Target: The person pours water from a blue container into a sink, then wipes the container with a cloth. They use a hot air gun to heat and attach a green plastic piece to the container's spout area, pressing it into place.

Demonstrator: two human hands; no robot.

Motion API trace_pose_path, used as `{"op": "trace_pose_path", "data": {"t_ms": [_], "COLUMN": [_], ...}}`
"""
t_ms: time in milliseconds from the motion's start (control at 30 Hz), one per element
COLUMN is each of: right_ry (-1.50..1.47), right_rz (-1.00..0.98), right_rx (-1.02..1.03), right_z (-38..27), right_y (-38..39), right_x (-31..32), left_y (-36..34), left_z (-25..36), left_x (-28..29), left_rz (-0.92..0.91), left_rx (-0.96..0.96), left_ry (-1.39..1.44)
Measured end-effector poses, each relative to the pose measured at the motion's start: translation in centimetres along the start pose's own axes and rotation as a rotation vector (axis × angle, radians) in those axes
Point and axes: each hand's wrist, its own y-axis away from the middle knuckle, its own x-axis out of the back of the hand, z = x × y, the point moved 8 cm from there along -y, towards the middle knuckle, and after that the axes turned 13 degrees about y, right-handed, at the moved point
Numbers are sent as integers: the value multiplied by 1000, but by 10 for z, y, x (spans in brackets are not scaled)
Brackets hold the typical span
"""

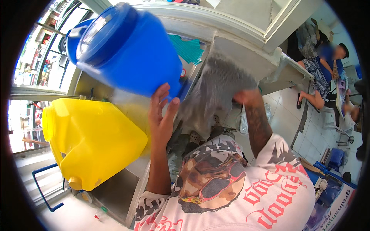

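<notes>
Fingers apart, my left hand (161,111) reaches to the lower edge of a large blue jug (138,61) with a round lid, at the upper left; its fingertips appear to touch it, with no clear grip. My right hand (248,98) is closed on a crumpled translucent grey plastic bag (214,88), which hangs between the jug and my right forearm. A yellow jerrycan (92,142) lies at the left, beside my left forearm. Behind the blue jug are teal ribbed sheets (185,48).
A steel sink counter (123,188) runs along the left under a window. A ledge (243,50) is beyond the bag. At the right, a person (327,61) sits on the tiled floor (287,115) side, near another person (350,111). Blue containers (335,156) stand at the lower right.
</notes>
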Motion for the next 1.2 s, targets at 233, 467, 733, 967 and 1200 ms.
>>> {"op": "trace_pose_path", "data": {"t_ms": [233, 467, 733, 967, 1200], "right_ry": [1401, 1736, 1244, 966, 911], "right_rz": [-187, 250, 581, 450, 593], "right_rx": [-88, 460, -409, -827, -911], "right_z": [-2, 5, 239, 422, 442], "right_y": [-208, -210, 54, 237, 321], "right_x": [-17, 46, 249, 244, 270], "left_y": [44, 73, 71, -1, -68], "left_z": [-97, -277, -566, -749, -804], "left_x": [-23, -12, 178, 213, 147], "left_rz": [-28, -127, 119, 666, 251], "left_rx": [468, 667, 830, 1233, 1355], "left_ry": [-19, -286, -791, -145, 492]}}
